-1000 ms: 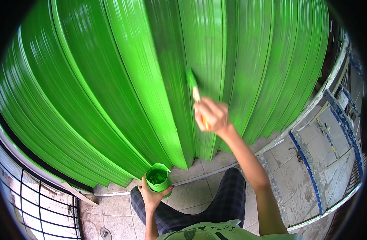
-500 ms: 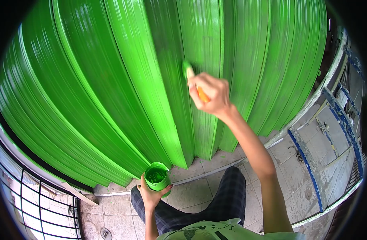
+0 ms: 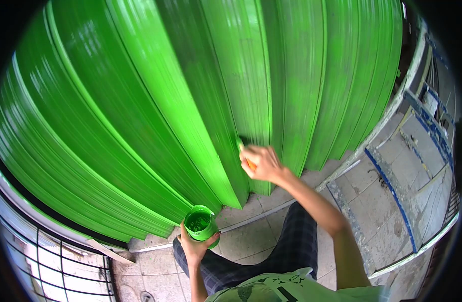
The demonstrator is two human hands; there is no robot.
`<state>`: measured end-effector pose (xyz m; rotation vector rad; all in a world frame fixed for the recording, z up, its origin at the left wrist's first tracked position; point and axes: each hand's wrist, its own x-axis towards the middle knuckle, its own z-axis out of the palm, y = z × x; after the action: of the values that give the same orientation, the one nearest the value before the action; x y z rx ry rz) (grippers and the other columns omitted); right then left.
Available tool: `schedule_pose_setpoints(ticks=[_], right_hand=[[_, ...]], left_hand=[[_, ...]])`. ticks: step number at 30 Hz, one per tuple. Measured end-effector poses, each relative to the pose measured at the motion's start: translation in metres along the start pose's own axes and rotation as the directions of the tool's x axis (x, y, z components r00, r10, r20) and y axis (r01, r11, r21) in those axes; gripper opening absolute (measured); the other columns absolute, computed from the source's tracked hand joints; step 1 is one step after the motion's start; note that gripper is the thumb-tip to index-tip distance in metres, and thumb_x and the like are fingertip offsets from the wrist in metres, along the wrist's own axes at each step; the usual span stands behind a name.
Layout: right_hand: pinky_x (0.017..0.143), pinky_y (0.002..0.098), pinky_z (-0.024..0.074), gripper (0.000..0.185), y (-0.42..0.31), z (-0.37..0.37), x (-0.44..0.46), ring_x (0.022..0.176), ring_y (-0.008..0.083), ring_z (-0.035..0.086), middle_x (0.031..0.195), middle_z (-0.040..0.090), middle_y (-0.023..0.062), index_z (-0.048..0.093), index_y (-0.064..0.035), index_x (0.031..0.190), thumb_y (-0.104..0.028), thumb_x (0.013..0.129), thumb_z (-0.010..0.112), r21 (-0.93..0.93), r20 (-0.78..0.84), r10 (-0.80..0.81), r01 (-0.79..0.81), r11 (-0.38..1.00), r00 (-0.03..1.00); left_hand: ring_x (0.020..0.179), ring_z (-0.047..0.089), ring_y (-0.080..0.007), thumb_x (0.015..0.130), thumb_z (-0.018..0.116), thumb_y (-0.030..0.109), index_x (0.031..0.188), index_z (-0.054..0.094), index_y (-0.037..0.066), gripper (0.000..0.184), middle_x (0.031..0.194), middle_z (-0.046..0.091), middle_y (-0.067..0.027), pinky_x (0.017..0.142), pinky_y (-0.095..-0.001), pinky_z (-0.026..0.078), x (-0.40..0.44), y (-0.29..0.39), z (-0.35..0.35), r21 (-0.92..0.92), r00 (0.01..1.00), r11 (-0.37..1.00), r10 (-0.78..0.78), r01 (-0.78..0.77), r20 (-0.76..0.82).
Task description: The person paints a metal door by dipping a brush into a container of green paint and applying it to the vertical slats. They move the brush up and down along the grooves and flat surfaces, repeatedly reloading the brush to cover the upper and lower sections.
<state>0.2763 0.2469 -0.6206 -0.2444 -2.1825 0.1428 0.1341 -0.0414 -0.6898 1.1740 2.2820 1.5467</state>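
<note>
In front of me stands a folded metal shutter, bright glossy green on its left panels and duller, streaky green towards the right. My right hand is closed round the orange handle of a paintbrush, whose green-wet tip touches a panel low down near a fold. My left hand grips a paint can from below and the side. The can is coated in green, tilted a little towards me, with green paint visible inside. Most of the brush handle is hidden by my fingers.
A blue-edged, paint-spattered metal frame leans at the right. Black window bars are at the lower left, beside a wooden strip. Under me lie dusty floor tiles and a round drain.
My right hand has moved the brush down along the shutter fold, from mid-panel to lower. My view has shifted slightly. The left hand still holds the can in nearly the same place.
</note>
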Motion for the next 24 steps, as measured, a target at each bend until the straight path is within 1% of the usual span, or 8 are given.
schedule_pose_setpoints(ticks=[2,5,6,9,13,15,22,24], right_hand=[[0.039,0.0335,0.0399,0.006,-0.003,-0.024,0.051,0.045,0.0198,0.05,0.061,0.054,0.0073,0.057,-0.0068,0.079,-0.012,0.079,0.06,-0.053,-0.122,-0.095,0.089,0.995,0.988],[0.04,0.0326,0.0396,0.009,-0.013,-0.068,0.121,0.047,0.0196,0.053,0.058,0.054,0.0034,0.055,-0.0101,0.071,-0.011,0.077,0.06,-0.078,-0.242,-0.173,0.159,0.984,0.955],[0.038,0.037,0.0386,0.012,-0.017,-0.076,0.137,0.043,0.0236,0.052,0.054,0.053,0.0082,0.058,-0.0073,0.066,-0.015,0.073,0.062,-0.055,-0.328,-0.185,0.177,0.983,0.926],[0.036,0.0326,0.0386,0.011,-0.028,-0.095,0.149,0.043,0.0184,0.052,0.06,0.054,0.0042,0.056,-0.0087,0.07,-0.016,0.073,0.064,-0.237,-0.575,-0.366,0.28,0.93,0.732],[0.034,0.0264,0.0382,0.011,-0.005,-0.044,0.091,0.043,0.0132,0.049,0.068,0.052,0.0029,0.06,-0.008,0.079,-0.01,0.069,0.065,-0.384,-0.412,-0.458,0.306,0.871,0.788],[0.035,0.0261,0.0402,0.013,0.003,-0.011,0.042,0.044,0.0129,0.049,0.07,0.052,0.0042,0.06,-0.0062,0.078,-0.01,0.068,0.065,-0.298,-0.353,-0.422,0.327,0.897,0.835],[0.037,0.0336,0.0437,0.015,0.004,0.011,-0.024,0.044,0.0202,0.055,0.068,0.057,0.0117,0.058,-0.0032,0.072,-0.018,0.073,0.063,-0.077,0.089,-0.084,0.091,0.993,0.992],[0.034,0.0307,0.0346,0.008,0.006,-0.004,0.011,0.041,0.0159,0.046,0.061,0.053,0.0067,0.055,-0.0057,0.068,-0.009,0.072,0.062,-0.057,-0.041,-0.126,0.123,0.991,0.991]], left_hand=[[0.099,0.06,-0.0257,0.049,0.091,0.033,0.119,0.049,0.004,0.087,0.106,0.063,-0.0124,0.091,-0.0398,0.041,0.0,-0.004,0.002,-0.054,1.0,0.999,0.0,0.0,-0.006],[0.094,0.061,-0.0248,0.05,0.092,0.028,0.117,0.049,0.002,0.083,0.104,0.063,-0.014,0.083,-0.037,0.049,0.003,-0.011,0.004,-0.068,0.999,0.996,0.051,-0.051,0.0],[0.093,0.061,-0.0246,0.051,0.091,0.027,0.116,0.049,0.002,0.082,0.104,0.063,-0.0136,0.084,-0.0369,0.048,0.002,-0.011,0.005,-0.081,0.998,0.995,0.057,-0.057,0.005],[0.094,0.06,-0.0226,0.052,0.091,0.024,0.115,0.049,0.001,0.079,0.103,0.062,-0.0125,0.085,-0.0354,0.047,0.001,-0.01,0.006,-0.117,0.998,0.992,0.059,-0.055,0.029],[0.095,0.059,-0.0216,0.053,0.091,0.022,0.114,0.049,0.001,0.077,0.104,0.061,-0.0121,0.086,-0.0343,0.046,0.002,-0.005,0.005,-0.138,0.997,0.99,0.044,-0.036,0.057],[0.095,0.059,-0.0216,0.054,0.091,0.02,0.114,0.049,0.001,0.076,0.104,0.061,-0.0121,0.086,-0.0344,0.046,0.002,-0.005,0.005,-0.157,0.997,0.987,0.056,-0.047,0.053],[0.096,0.058,-0.0218,0.055,0.09,0.018,0.115,0.048,0.0,0.076,0.106,0.06,-0.0122,0.087,-0.034,0.046,0.003,0.001,0.004,-0.142,0.997,0.989,0.052,-0.042,0.065],[0.096,0.057,-0.0219,0.055,0.09,0.018,0.116,0.048,0.0,0.076,0.106,0.06,-0.0123,0.087,-0.0341,0.046,0.003,0.003,0.004,-0.157,0.995,0.985,0.077,-0.067,0.06]])
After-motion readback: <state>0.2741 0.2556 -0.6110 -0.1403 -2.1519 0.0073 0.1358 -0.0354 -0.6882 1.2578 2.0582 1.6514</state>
